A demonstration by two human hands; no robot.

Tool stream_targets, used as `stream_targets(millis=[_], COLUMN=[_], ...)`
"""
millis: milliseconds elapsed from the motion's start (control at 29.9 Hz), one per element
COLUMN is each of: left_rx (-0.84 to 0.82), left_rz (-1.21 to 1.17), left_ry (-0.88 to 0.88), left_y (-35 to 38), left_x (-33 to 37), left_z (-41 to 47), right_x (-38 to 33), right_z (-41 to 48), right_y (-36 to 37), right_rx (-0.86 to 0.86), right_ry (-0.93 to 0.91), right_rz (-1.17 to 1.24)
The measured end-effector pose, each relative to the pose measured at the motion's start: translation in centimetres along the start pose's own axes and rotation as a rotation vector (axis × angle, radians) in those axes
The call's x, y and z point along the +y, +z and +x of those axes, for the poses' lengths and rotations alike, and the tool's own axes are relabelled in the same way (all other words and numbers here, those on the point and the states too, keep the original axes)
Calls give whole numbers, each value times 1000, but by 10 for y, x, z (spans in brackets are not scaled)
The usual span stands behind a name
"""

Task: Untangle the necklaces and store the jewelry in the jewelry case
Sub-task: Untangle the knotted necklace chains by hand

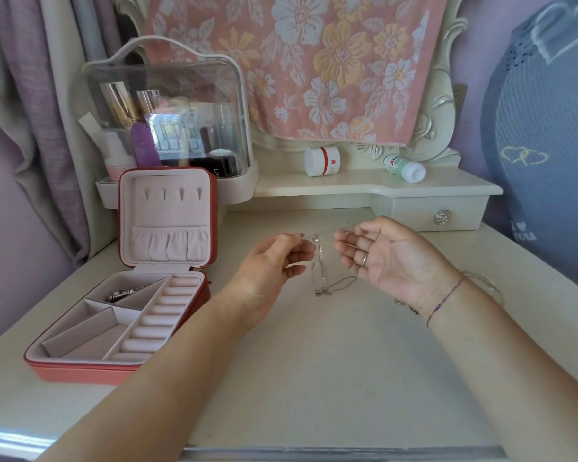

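Necklace [316,261], a very thin silver chain, hangs between two raised hands over a cream dressing table [314,361]. It is so fine that much of it fades into the pale surface. The left hand [274,258] pinches its upper part between thumb and fingertips. From there a faint strand runs sideways toward the right hand [387,255], which lies palm up with its fingers loosely curled. Whether those fingers actually grip the strand cannot be made out.

Below the left fingertips the chain's long axis runs almost straight down. Its lower end lies on the table in a small curl, below the gap between the hands.

Beyond the right wrist lies a second chain [488,283], partly hidden by the forearm.

Well to the outer side of the left hand is the red jewelry case [80,368], open, with its lid upright. A silvery piece [124,293] lies in its far corner compartment, too blurred to identify.
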State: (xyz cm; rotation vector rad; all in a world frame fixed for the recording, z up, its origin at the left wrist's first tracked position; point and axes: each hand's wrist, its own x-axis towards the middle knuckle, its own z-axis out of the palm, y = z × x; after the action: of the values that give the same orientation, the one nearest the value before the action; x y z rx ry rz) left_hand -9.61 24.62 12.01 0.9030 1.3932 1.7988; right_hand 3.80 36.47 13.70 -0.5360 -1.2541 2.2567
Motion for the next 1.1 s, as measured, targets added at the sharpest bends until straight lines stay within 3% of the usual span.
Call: stream_targets(millis=[401, 602, 869, 1003, 1103], left_rx=[31, 54, -3, -44, -54], left_rz=[-184, -198, -74, -19, 30], left_ry=[-41, -54, -29, -28, -14], left_y=[-7, -9, -7, -7, -6], left_x=[3, 6, 1, -1, -3], left_z=[5, 5, 3, 3, 3], right_x=[-4, -7, 5, 10, 11], right_z=[-3, -5, -11, -10, -7], right_y=[-2, -8, 4, 5, 5], right_rx=[51, 283, 30, 66, 91], right_ry=[-71, -252, -274, -332, -440], right_rz=[70, -539, -872, -1128, -1160])
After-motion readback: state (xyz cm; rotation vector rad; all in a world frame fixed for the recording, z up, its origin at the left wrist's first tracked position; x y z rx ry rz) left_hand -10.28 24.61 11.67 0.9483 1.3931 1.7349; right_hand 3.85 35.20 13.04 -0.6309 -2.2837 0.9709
